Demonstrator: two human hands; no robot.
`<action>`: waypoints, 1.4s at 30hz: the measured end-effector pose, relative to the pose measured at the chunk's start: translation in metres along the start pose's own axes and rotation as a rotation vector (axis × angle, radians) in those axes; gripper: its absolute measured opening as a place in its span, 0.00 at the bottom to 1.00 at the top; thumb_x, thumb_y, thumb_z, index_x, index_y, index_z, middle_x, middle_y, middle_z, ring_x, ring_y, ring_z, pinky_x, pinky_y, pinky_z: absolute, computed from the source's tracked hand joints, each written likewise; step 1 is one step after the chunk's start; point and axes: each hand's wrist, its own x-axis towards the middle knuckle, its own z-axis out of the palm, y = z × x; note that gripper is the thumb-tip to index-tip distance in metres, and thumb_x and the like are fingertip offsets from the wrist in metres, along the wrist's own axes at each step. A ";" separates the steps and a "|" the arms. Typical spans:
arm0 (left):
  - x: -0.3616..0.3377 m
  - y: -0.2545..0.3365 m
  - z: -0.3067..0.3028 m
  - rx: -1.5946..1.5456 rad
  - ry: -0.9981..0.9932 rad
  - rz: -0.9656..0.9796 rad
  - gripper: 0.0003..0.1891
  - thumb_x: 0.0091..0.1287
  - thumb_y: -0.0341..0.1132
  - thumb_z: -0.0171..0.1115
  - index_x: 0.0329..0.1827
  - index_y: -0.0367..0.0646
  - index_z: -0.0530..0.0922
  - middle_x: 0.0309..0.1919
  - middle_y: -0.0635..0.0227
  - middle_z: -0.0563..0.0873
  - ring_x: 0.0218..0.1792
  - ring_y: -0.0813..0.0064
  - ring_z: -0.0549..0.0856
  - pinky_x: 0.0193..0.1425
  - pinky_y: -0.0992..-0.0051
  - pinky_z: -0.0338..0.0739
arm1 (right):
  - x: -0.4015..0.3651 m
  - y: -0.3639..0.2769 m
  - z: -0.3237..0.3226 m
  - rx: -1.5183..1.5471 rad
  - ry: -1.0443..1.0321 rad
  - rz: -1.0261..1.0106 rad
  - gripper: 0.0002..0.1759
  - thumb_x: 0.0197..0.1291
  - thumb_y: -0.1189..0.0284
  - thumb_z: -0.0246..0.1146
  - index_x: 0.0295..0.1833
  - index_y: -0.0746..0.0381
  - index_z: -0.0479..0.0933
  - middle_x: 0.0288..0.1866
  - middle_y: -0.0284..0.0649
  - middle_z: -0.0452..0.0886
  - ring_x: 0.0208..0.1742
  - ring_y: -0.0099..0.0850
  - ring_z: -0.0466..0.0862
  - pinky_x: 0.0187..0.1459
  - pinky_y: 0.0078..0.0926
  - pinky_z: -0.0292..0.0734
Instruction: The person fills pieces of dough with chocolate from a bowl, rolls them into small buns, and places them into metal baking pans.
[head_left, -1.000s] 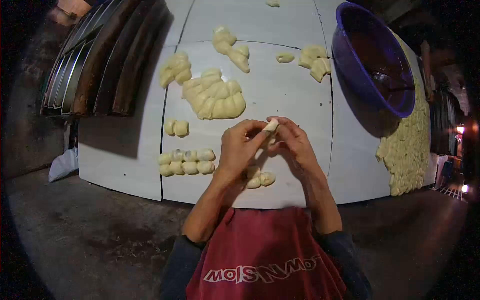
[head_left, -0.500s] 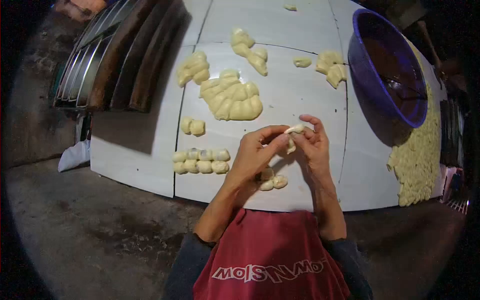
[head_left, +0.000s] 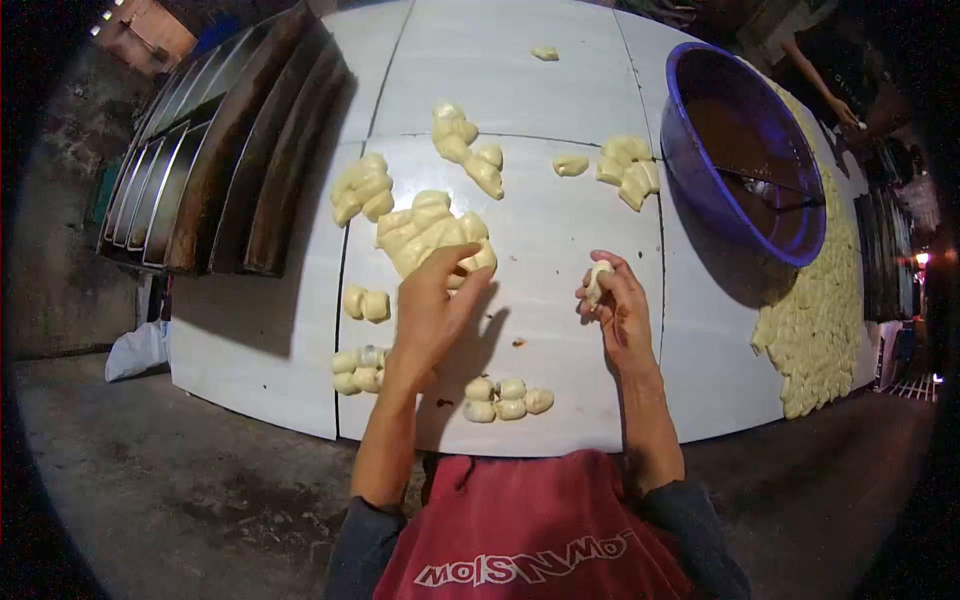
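My left hand [head_left: 437,300] reaches over the lower right edge of a large cluster of pale dough pieces [head_left: 420,232], its thumb and fingers apart. Whether it touches the dough is hard to tell. My right hand [head_left: 622,305] holds a small piece of dough [head_left: 599,283] between thumb and fingers, above the white table [head_left: 560,350]. Near the table's front edge lies a group of rounded dough pieces [head_left: 508,400]. Another group [head_left: 356,370] sits partly behind my left forearm, with a pair of pieces [head_left: 366,303] above it.
Stacked metal trays [head_left: 225,150] stand at the left. A purple basin [head_left: 745,150] with dark contents is on the right, beside a wide spread of dough pieces [head_left: 815,330]. More dough clumps [head_left: 628,170] lie farther back. A person's arm [head_left: 820,85] shows at the upper right.
My hands have moved apart. The left went up and left to the dough cluster, while the right kept a dough piece. The view has shifted, and another person's arm has come into sight.
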 end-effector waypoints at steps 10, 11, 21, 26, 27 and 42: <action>0.165 0.001 0.127 0.413 0.034 0.476 0.21 0.66 0.41 0.66 0.59 0.42 0.80 0.55 0.55 0.83 0.49 0.55 0.87 0.52 0.60 0.81 | 0.001 -0.003 -0.037 0.088 0.139 0.130 0.17 0.71 0.67 0.58 0.58 0.66 0.72 0.38 0.37 0.78 0.37 0.26 0.81 0.33 0.22 0.75; 0.177 0.002 0.138 0.474 0.050 0.503 0.20 0.66 0.41 0.66 0.59 0.43 0.79 0.55 0.56 0.83 0.49 0.54 0.87 0.52 0.59 0.81 | 0.000 -0.009 -0.038 0.131 0.207 0.161 0.13 0.68 0.71 0.60 0.55 0.64 0.73 0.34 0.37 0.77 0.32 0.26 0.80 0.32 0.21 0.75; 0.156 0.023 0.118 0.194 -0.333 0.323 0.14 0.66 0.41 0.68 0.46 0.40 0.87 0.39 0.56 0.90 0.38 0.61 0.88 0.44 0.65 0.81 | 0.015 0.003 -0.064 -0.096 0.041 -0.241 0.25 0.76 0.51 0.52 0.60 0.62 0.73 0.41 0.39 0.77 0.37 0.26 0.78 0.41 0.22 0.74; 0.089 0.034 0.099 0.036 -0.416 0.300 0.14 0.65 0.37 0.70 0.50 0.40 0.86 0.40 0.61 0.89 0.33 0.69 0.85 0.39 0.69 0.80 | 0.039 -0.018 -0.021 0.021 0.049 0.005 0.22 0.68 0.62 0.67 0.61 0.62 0.75 0.45 0.34 0.79 0.41 0.20 0.78 0.43 0.21 0.75; 0.080 0.034 0.098 0.060 -0.364 0.302 0.13 0.65 0.37 0.70 0.49 0.40 0.86 0.40 0.60 0.89 0.34 0.68 0.85 0.39 0.70 0.80 | 0.041 -0.016 -0.019 0.000 0.014 0.038 0.20 0.68 0.63 0.68 0.59 0.62 0.76 0.44 0.34 0.80 0.41 0.20 0.78 0.43 0.20 0.76; 0.060 0.000 0.133 0.459 -0.111 0.634 0.09 0.59 0.29 0.65 0.43 0.46 0.86 0.41 0.62 0.86 0.43 0.58 0.85 0.46 0.61 0.80 | 0.030 -0.002 -0.026 0.194 0.062 -0.034 0.08 0.63 0.75 0.69 0.46 0.62 0.80 0.38 0.36 0.85 0.37 0.22 0.84 0.36 0.20 0.79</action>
